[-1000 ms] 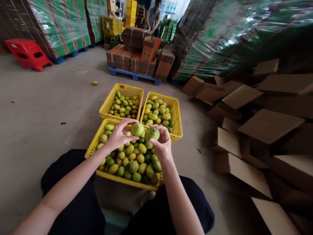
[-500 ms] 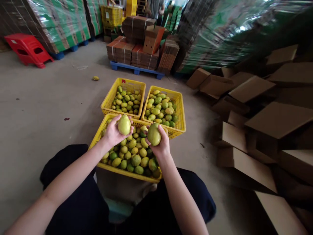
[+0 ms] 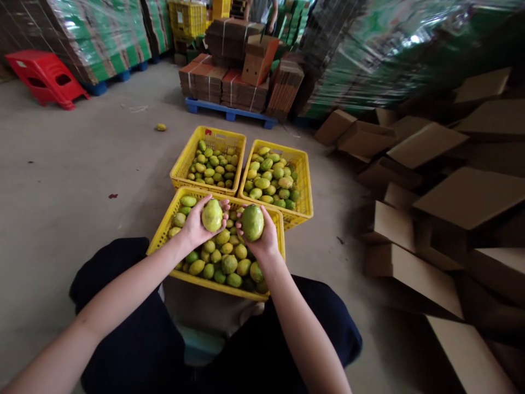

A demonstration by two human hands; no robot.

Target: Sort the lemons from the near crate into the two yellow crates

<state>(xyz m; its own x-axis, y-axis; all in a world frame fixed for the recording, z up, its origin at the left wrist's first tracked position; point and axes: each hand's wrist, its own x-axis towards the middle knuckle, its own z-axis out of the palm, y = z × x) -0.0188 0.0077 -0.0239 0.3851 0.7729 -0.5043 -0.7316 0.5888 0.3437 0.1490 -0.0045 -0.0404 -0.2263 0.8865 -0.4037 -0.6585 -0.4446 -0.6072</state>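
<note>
Over the near yellow crate [image 3: 164, 224], my left hand [image 3: 195, 225] holds a yellow-green lemon [image 3: 212, 215], its fingers curled around the fruit's far side. To its right, my right hand [image 3: 266, 235] grips a greener lemon [image 3: 252, 222] between thumb and fingers. A small gap separates the two fruits. Below them, the near crate is filled with green and yellow lemons [image 3: 228, 264], partly hidden by my hands and forearms. Behind it stand a left rear crate [image 3: 180, 164] and a right rear crate [image 3: 304, 180], both holding more lemons.
One loose lemon [image 3: 161, 127] lies on the floor near a red stool [image 3: 47, 79]. Flattened cartons sit on a blue pallet [image 3: 229, 114] at the back. Cardboard boxes [image 3: 435, 273] are heaped on the right. A person [image 3: 260, 11] stands behind the pallet.
Both lemons have turned in my hands, and the right one shows a greener side. My right hand has shifted slightly left, nearer my left hand. The view has tilted a little.
</note>
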